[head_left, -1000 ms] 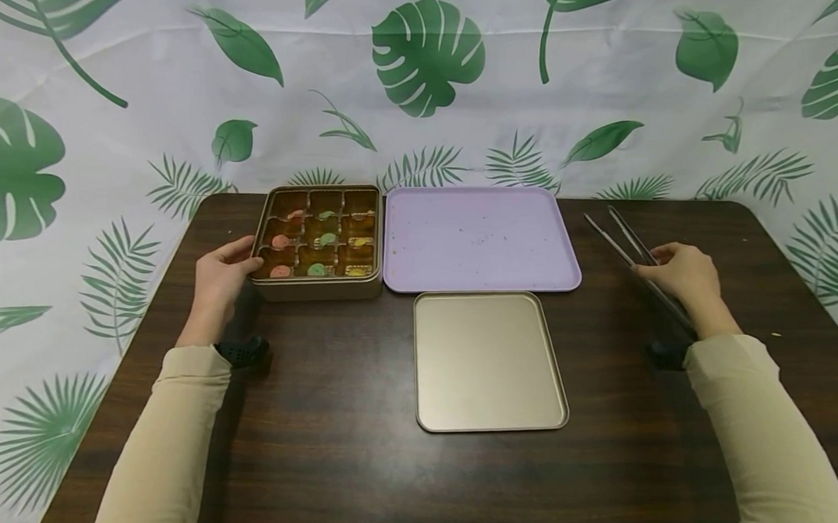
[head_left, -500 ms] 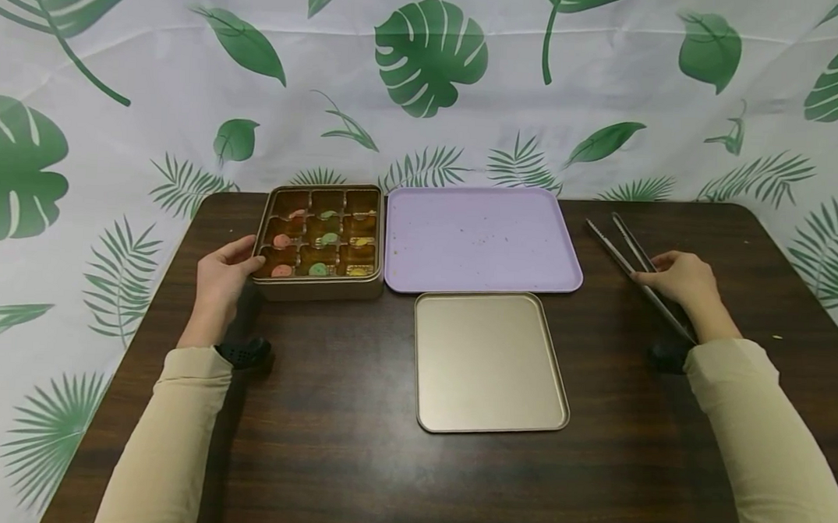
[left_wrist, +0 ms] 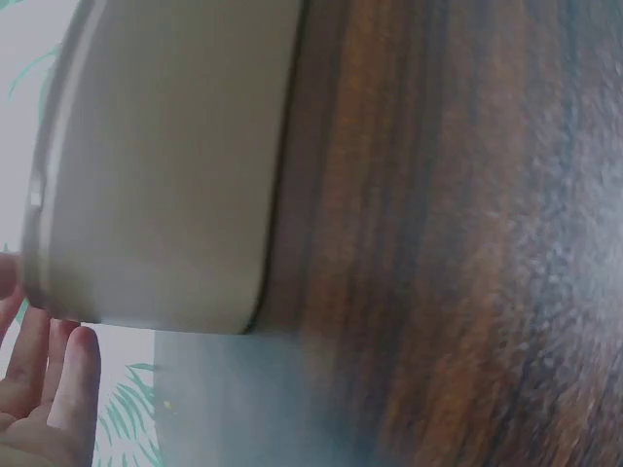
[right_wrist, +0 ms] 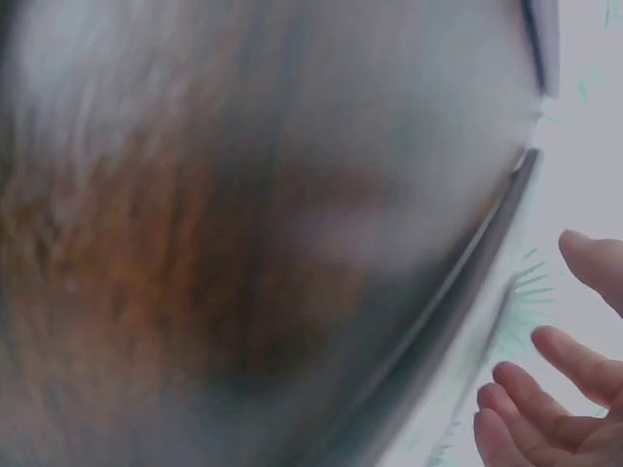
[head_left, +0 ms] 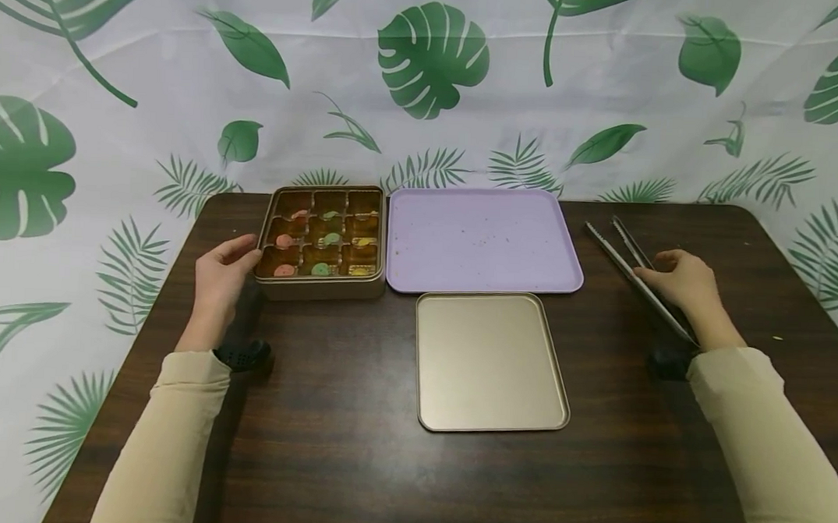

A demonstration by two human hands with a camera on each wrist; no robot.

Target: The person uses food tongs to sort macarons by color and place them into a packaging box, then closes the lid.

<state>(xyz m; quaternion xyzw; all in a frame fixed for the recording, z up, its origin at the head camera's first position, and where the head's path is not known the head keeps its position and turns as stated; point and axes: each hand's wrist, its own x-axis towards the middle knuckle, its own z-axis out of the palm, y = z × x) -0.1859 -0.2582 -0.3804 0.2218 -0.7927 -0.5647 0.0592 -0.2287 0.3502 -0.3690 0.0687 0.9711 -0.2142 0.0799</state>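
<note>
A square gold tin (head_left: 319, 288) stands at the back left, its brown insert divided into compartments that hold small round pink, green and yellow sweets. My left hand (head_left: 220, 280) is at its left side; in the left wrist view the straight fingers (left_wrist: 76, 389) lie right by the tin's corner. Metal tongs (head_left: 639, 279) lie on the right with their arms spread, tips toward the back. Over the tongs' near arm is my right hand (head_left: 688, 285). Loosely bent and spread, its fingers (right_wrist: 569, 365) show apart from the tongs in the right wrist view.
Beside the tin is a lilac tray (head_left: 483, 237) with scattered crumbs. A flat gold lid (head_left: 488, 362) lies in front of it. All stand on a dark wooden table (head_left: 326, 460) against a leaf-print cloth (head_left: 294, 69).
The tongs have come down slightly toward me and lie on the table, with my right hand loosened from them. My left thumb has drawn back a little from the tin's rim.
</note>
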